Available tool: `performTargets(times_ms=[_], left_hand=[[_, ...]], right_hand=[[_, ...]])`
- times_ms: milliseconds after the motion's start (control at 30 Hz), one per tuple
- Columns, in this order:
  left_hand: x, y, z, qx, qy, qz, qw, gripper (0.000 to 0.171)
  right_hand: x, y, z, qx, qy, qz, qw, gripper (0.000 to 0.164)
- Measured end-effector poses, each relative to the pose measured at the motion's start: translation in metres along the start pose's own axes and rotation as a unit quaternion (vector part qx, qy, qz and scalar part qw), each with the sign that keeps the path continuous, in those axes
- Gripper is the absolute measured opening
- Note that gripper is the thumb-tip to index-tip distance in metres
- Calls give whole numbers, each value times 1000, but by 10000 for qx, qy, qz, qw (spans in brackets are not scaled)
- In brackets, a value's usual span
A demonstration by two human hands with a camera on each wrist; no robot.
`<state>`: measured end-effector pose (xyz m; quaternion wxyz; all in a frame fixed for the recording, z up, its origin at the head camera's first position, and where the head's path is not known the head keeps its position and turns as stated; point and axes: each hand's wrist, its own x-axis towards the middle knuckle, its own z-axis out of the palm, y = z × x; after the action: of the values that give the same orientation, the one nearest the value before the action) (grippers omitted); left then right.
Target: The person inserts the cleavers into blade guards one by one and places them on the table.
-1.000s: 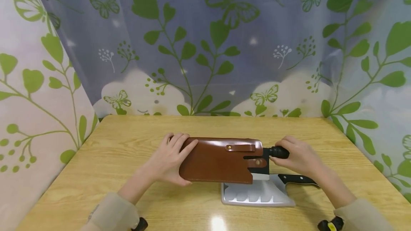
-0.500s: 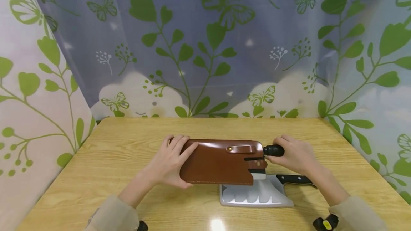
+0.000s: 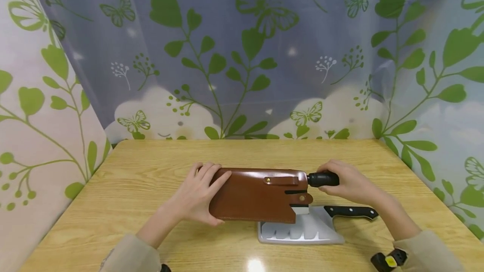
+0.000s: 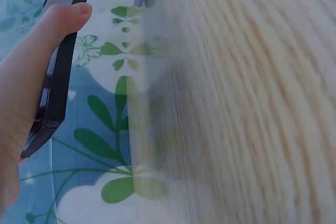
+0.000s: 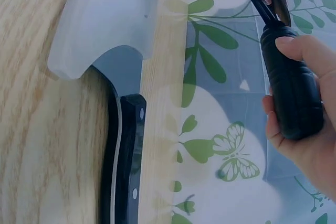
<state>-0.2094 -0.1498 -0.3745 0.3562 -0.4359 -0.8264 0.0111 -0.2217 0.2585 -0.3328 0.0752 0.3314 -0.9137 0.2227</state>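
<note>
In the head view a brown leather sheath is held above the table, over part of a second knife. My left hand grips the sheath's left end, thumb at the lower edge and fingers over the top. Its dark edge shows in the left wrist view. My right hand holds the black handle of a cleaver whose blade sits inside the sheath. Only a small strip of the blade shows at the sheath's mouth. A strap with a snap lies across that opening. The right wrist view shows fingers wrapped round the handle.
Below lies another cleaver with a black riveted handle, its blade in a translucent plastic guard, on the wood-grain table. A leaf-and-butterfly printed curtain hangs behind and along both sides.
The cleaver has slid further left into the sheath, so less blade shows and the handle sits closer to the leather. Sheath and hands have also come slightly lower in the head view.
</note>
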Motion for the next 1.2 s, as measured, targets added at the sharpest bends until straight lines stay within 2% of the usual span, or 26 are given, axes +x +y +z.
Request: performTargets(times_ms=[300, 700, 1033, 1200], left_hand=[[2, 2, 2, -64, -37, -36, 10000, 115], [3, 6, 6, 18, -19, -6, 10000, 115], [11, 11, 5, 21, -93, -3, 10000, 115], [16, 14, 6, -19, -130, 34, 9999, 114]], right_hand=[[1, -2, -1, 69, 60, -355, 9993, 30], [4, -2, 6, 220, -68, -381, 9990, 33], [2, -3, 5, 374, 19, -486, 9981, 33], [3, -5, 7, 261, 80, -648, 9975, 31]])
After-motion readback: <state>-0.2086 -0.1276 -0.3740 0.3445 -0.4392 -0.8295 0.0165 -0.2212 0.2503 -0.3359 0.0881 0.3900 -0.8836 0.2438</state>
